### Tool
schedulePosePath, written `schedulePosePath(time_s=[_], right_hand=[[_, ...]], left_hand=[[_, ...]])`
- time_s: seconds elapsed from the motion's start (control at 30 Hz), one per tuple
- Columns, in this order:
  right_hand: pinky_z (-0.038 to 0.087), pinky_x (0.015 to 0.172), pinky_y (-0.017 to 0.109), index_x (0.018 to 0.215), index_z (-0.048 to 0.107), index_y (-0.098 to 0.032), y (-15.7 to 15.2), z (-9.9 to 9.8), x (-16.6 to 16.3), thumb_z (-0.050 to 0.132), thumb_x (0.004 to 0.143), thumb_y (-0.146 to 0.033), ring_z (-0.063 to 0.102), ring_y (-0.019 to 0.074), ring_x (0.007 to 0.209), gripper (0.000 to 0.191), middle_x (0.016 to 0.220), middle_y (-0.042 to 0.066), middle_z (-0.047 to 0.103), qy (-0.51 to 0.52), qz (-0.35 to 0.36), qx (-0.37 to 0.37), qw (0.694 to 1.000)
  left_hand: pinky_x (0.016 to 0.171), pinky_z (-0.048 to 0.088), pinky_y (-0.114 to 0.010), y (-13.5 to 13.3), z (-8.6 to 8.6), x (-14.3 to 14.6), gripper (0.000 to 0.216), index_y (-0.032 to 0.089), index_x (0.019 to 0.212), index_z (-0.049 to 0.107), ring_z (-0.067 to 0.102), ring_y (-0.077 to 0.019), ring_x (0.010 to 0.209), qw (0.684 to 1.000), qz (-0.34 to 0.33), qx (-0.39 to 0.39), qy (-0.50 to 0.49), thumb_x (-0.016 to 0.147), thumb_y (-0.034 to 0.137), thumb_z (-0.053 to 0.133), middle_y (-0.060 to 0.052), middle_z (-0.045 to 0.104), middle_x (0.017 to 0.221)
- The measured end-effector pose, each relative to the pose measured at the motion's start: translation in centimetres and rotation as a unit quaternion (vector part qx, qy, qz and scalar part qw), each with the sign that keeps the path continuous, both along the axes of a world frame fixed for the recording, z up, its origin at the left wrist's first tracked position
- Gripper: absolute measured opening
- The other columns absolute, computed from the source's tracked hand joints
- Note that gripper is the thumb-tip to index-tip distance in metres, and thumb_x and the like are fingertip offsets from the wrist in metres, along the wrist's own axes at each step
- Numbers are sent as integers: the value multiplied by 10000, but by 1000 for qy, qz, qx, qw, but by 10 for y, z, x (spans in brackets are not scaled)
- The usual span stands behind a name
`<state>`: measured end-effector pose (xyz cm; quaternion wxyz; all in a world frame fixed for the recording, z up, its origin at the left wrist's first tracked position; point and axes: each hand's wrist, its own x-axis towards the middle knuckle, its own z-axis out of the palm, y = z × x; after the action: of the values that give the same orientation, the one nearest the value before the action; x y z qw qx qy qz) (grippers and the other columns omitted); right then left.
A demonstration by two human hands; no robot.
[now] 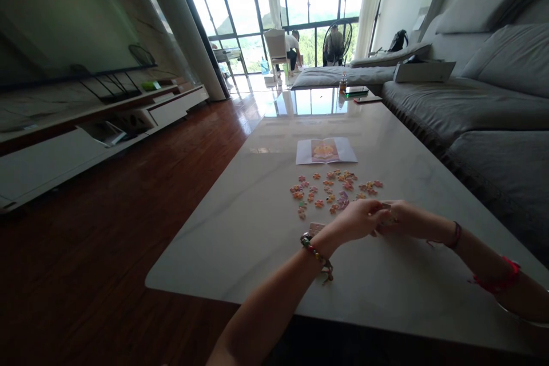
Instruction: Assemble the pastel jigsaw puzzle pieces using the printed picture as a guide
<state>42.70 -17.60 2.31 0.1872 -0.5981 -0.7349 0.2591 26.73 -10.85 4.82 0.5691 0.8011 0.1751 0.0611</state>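
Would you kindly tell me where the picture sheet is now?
In the head view, the picture sheet lies on the table, a little right of centre, just beyond the flower-shaped pieces.

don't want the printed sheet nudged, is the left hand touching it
Apart: the head view shows scattered pieces between the left hand and printed sheet.

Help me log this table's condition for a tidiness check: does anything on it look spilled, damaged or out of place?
Nothing plainly stands out. The flower-shaped pieces lie loosely scattered on the white table, and the paper sheet shows fold lines, but I see no spill. The pieces are too small to check for damage.
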Motion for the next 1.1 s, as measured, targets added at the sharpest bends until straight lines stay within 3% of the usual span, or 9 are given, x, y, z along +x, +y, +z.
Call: schedulePosePath(time_s=[0.13, 0.2, 0.27, 0.37, 0.47, 0.53, 0.77, 0.93, 1.1], right_hand=[[403, 530, 228, 752, 621, -156, 3, -1, 31, 541, 675, -320, 505, 125, 559, 198, 626, 26, 567, -42, -119, 1, 992], [404, 541, 228, 775, 626, -160, 5, -3, 41, 560, 659, -346, 511, 125, 569, 229, 647, 27, 573, -46, -158, 0, 986], [407, 555, 227, 818, 628, -158, 5, 0, 44, 573, 651, -375, 512, 117, 578, 279, 702, 33, 575, -29, -171, 9, 985], [407, 556, 210, 917, 599, -143, -1, 15, 33, 559, 673, -426, 506, 98, 591, 376, 752, 32, 559, 47, -129, -7, 990], [393, 509, 188, 991, 557, -145, -11, 31, 14, 552, 693, -416, 496, 84, 564, 403, 720, 13, 564, 107, -18, -114, 988], [396, 513, 188, 953, 568, -149, -14, 35, 4, 585, 672, -374, 503, 90, 575, 360, 708, 9, 577, 95, 25, -145, 985], [378, 483, 179, 738, 580, -121, -9, 20, -1, 594, 632, -230, 476, 77, 511, 153, 562, -25, 524, 63, 19, -150, 986], [385, 453, 180, 709, 570, -108, -10, 27, 7, 556, 688, -344, 476, 67, 460, 238, 524, -33, 491, 142, 23, -261, 955], [389, 454, 179, 679, 563, -103, -10, 25, 14, 574, 675, -398, 478, 65, 465, 295, 520, -29, 490, 155, 5, -262, 953]], left_hand=[[525, 421, -172, -9, -1, -7, 229, 136, 747, 575, 573, -92, 565, 975, -106, 188, 58, 814, 247, 386, -21, 609, 668], [553, 418, -199, -12, -4, -9, 234, 134, 720, 580, 579, -125, 600, 946, -120, 298, 49, 811, 253, 401, -48, 614, 662], [573, 415, -212, -15, -9, -10, 212, 138, 773, 583, 583, -145, 642, 928, -120, 352, 28, 813, 244, 404, -63, 621, 697], [566, 410, -211, -15, -13, -11, 208, 145, 931, 543, 585, -153, 673, 929, -104, 354, 17, 816, 255, 410, -59, 623, 738], [540, 407, -229, -15, -14, -11, 234, 131, 957, 517, 582, -169, 649, 926, -88, 367, 28, 826, 273, 383, -71, 613, 724], [530, 404, -239, -15, -12, -11, 221, 131, 941, 515, 581, -176, 634, 916, -80, 391, 34, 831, 235, 355, -81, 609, 728], [553, 417, -256, -22, -13, -4, 233, 128, 1028, 444, 595, -193, 658, 896, -35, 437, 68, 839, 178, 317, -92, 614, 752], [565, 430, -244, -28, -21, 3, 233, 114, 1002, 409, 603, -191, 705, 917, 8, 389, 90, 853, 286, 359, -99, 618, 794], [547, 440, -252, -34, -21, 5, 180, 136, 975, 423, 602, -197, 696, 897, 49, 428, 102, 858, 239, 331, -85, 610, 777]])
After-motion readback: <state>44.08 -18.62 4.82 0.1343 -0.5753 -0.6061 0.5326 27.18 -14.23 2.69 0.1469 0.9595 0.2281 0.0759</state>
